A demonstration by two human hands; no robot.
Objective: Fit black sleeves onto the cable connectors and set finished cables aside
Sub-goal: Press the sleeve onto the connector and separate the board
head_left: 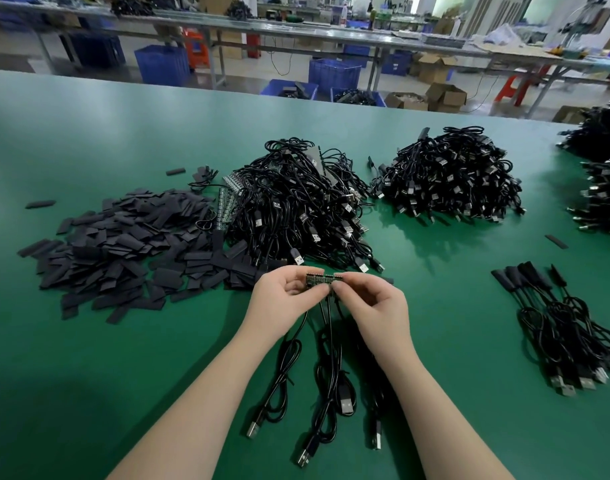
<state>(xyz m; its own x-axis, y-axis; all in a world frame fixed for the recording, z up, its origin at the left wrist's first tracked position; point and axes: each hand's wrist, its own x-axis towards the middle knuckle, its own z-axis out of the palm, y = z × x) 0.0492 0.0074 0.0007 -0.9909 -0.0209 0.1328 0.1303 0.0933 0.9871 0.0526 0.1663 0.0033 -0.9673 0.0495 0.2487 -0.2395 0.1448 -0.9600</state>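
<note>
Left hand (285,295) and right hand (367,301) each pinch an end of board strip (323,279), held level above counter (123,358) so cables (326,368) hang free | strip likely to be snapped apart | sleeves (123,244) heaped left, within reach | finished cables (556,323) laid right, clear of work.

Black cables (296,209) and sleeves (123,244) on green table (89,358).

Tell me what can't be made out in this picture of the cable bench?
- Board strip, head view: both ends covered by left hand and right hand; components too small.
- Cable pile: cut off by right edge.
- Sleeve pile: lower sleeves buried.
</note>
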